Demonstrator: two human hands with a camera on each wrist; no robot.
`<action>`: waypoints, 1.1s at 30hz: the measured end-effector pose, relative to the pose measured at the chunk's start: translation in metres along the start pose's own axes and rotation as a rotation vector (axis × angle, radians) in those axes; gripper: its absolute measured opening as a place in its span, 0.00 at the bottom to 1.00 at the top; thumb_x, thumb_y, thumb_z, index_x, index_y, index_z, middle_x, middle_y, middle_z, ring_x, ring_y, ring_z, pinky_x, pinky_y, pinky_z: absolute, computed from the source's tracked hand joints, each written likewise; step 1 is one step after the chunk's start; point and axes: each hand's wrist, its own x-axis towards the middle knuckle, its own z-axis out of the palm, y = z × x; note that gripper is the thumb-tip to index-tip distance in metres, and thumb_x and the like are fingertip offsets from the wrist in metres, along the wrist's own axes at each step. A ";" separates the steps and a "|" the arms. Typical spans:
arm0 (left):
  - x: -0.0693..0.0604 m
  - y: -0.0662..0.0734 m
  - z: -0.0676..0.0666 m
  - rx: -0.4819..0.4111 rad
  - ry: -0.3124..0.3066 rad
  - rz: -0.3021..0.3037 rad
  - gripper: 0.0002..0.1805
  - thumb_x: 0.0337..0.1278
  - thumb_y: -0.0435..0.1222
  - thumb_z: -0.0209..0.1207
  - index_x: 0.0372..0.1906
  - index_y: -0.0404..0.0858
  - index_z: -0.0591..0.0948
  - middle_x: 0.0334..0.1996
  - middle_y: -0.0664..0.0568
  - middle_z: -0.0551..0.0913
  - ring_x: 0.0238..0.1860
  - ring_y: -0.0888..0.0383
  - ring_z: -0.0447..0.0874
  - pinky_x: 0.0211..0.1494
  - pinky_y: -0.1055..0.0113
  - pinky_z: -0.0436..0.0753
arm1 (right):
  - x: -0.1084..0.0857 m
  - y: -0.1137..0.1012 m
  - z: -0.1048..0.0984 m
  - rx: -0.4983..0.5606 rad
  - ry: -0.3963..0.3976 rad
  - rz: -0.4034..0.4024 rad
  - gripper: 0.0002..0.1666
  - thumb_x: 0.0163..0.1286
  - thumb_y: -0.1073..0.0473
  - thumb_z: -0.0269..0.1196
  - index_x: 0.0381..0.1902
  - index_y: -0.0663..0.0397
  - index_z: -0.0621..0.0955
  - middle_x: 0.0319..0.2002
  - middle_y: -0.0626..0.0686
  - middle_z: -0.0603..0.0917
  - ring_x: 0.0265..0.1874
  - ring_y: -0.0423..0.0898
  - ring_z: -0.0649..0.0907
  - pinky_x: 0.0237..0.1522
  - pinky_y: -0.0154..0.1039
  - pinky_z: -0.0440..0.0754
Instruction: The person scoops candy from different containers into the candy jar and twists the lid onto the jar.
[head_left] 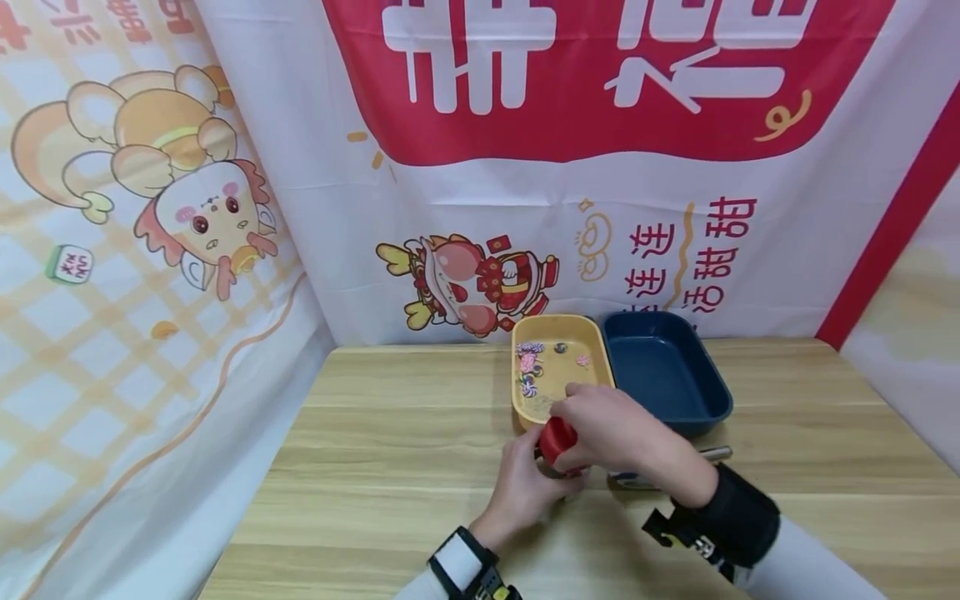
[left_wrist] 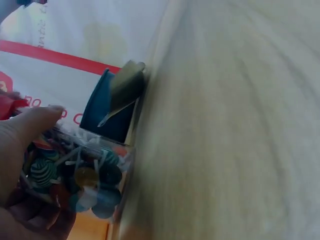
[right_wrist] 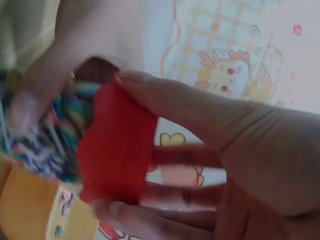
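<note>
My left hand (head_left: 525, 485) holds a clear container (left_wrist: 95, 150) packed with small striped lollipops (left_wrist: 44, 172) on white sticks. Around the container's red lid (right_wrist: 120, 145) curl the thumb and fingers of my right hand (head_left: 611, 427). In the right wrist view the lid sits up against the container's end; whether it is loose cannot be told. Just beyond both hands, a yellow tray (head_left: 562, 325) has several little candies (head_left: 528, 367) along its left side. In the head view the container is mostly hidden by the hands.
A dark blue tray (head_left: 660, 371) adjoins the yellow one on the right. Under my right forearm lies a partly hidden item with a metallic bar (head_left: 716, 453). Printed cloth (head_left: 450, 187) hangs behind the wooden table (head_left: 375, 467) and at its left.
</note>
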 end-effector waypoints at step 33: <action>-0.010 0.052 -0.035 0.265 -0.123 -0.080 0.67 0.33 0.61 0.80 0.81 0.50 0.56 0.76 0.53 0.65 0.72 0.51 0.67 0.73 0.46 0.73 | -0.051 0.032 -0.037 0.171 0.040 0.449 0.48 0.68 0.20 0.51 0.48 0.58 0.86 0.29 0.48 0.83 0.30 0.46 0.78 0.33 0.42 0.81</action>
